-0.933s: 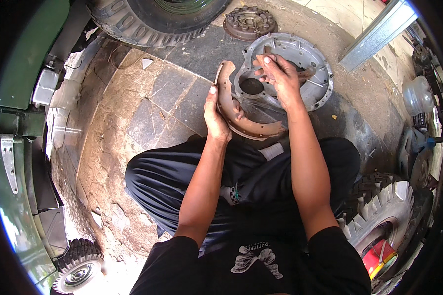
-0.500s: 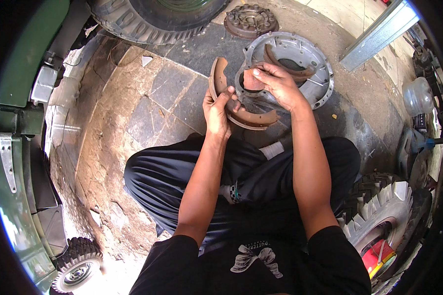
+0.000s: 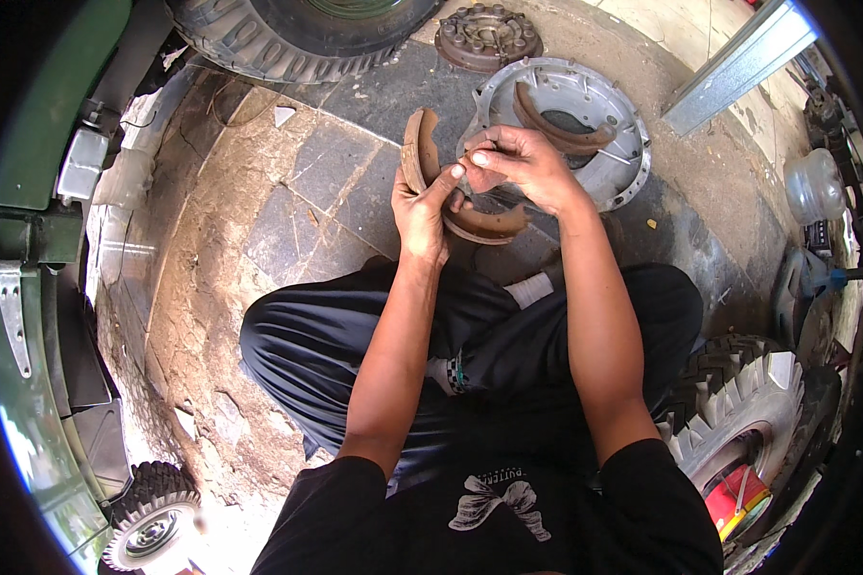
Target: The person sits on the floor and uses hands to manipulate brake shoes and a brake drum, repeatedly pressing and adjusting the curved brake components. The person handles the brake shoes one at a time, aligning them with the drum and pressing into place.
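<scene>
My left hand (image 3: 422, 216) is closed around the middle of a rusty, curved brake shoe (image 3: 418, 144), holding it above my crossed legs. A small reddish-brown piece of what looks like sandpaper (image 3: 483, 179) is pinched in my right hand (image 3: 537, 171), right beside the inner curve of the shoe. The fingertips of both hands nearly meet there; whether the sheet touches the shoe, I cannot tell. Just beyond my right hand, a second brake shoe (image 3: 564, 137) rests in a round grey metal housing (image 3: 635, 171), partly hidden by that hand.
A rusty hub with studs (image 3: 489, 38) sits beyond the housing, near a large tire (image 3: 288, 53). A metal post (image 3: 738, 67) rises at the far right. More tires (image 3: 748, 412) lie near my right side, and green vehicle bodywork (image 3: 29, 402) lines the left.
My right hand has moved left with the sandpaper, from beside the housing's opening to the brake shoe. The shoe in my left hand has shifted slightly left and tilted.
</scene>
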A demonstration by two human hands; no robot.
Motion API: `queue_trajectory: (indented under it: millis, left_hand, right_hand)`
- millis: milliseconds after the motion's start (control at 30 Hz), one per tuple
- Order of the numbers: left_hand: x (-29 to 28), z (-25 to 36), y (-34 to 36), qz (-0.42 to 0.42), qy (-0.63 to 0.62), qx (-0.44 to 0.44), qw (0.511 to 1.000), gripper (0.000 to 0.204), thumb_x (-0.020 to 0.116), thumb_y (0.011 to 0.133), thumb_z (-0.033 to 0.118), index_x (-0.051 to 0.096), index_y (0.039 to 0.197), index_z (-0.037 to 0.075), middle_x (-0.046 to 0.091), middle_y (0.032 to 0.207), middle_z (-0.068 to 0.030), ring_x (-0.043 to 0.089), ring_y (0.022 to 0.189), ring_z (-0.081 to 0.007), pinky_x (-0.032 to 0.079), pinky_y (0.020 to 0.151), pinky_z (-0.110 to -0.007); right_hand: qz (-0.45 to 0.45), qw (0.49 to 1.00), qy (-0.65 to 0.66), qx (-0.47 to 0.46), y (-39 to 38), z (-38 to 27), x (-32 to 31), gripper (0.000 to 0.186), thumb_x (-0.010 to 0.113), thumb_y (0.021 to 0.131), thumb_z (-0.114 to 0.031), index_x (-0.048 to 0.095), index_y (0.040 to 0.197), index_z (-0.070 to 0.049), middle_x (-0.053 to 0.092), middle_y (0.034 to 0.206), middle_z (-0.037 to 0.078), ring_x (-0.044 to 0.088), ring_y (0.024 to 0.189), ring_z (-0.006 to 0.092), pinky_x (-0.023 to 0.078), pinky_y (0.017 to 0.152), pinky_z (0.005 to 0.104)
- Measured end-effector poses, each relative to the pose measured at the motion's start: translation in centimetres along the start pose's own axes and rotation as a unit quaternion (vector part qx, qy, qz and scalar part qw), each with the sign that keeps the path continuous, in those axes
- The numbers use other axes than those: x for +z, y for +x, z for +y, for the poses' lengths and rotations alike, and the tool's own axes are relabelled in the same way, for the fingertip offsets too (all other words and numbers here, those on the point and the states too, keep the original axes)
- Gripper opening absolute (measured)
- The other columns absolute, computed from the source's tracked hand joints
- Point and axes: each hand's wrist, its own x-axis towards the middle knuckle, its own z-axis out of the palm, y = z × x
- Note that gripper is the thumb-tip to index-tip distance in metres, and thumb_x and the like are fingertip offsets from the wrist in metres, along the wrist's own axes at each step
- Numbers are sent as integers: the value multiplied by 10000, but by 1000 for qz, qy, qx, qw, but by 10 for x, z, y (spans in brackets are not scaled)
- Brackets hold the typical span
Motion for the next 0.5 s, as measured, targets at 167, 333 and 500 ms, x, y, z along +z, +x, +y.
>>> queue_trajectory:
  millis: [167,333,500]
  left_hand:
    - [2,0,0,5,-16,9,1000,359,792,862,1,540,1112,57,661,827,-53,562,565,-107,559,514,-281]
    - [-3,-3,3,-7,-7,25,1000,338,771,868,3,552,1119,62,655,850,-55,571,584,-115,563,547,-295]
    - [-2,-4,2,7,-16,24,1000,361,781,861,-8,535,1119,53,665,835,-59,558,569,-107,555,524,-288]
  right_hand:
    - [-1,1000,-13,-20,2,6,-1,227,734,949,-94,697,1148,8,742,1065,63,697,967,126,589,857,293]
    - [-29,999,42,8,2,6,3,267,777,903,-63,680,1139,17,746,1053,84,710,939,155,605,853,311]
    - [-7,999,39,19,0,4,6,260,784,892,-55,685,1122,14,753,1046,92,717,930,154,606,841,307]
